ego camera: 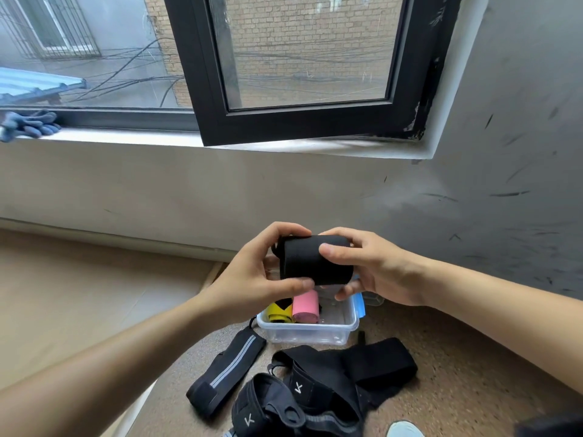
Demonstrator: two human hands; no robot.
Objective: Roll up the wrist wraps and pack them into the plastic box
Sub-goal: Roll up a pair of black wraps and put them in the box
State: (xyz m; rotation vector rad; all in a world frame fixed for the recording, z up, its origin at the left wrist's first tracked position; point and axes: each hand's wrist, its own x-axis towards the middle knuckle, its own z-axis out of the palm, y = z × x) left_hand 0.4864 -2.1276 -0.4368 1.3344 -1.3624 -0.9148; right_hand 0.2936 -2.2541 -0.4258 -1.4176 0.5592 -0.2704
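Both hands grip one rolled black wrist wrap (315, 260), held directly above the plastic box (309, 334).

1. Left hand (252, 279): curled round the roll's left end, fingers over the top, thumb along the lower near edge.
2. Right hand (375, 269): curled round the right end, thumb pressed on the front face, fingers underneath.

Handling: the roll is probably light, soft elastic webbing, compressible and not fragile. It is likely to spring open if released, so take hold across the outer layer and keep the loose tail pinned until the roll is seated.

Container: the box is clear and open-topped. Against its left wall lies a yellow-and-black roll (277, 312); a pink roll (305, 307) lies touching it on the right. Bare box floor shows to the right of the pink roll, likely enough for the black roll.

Remaining stock: a grey-striped black wrap (227, 370) lies flat in front of the box to its left. A heap of unrolled black wraps (331, 383) lies directly in front of the box. A blue item (359, 305) touches the box's right wall; its identity cannot be determined.
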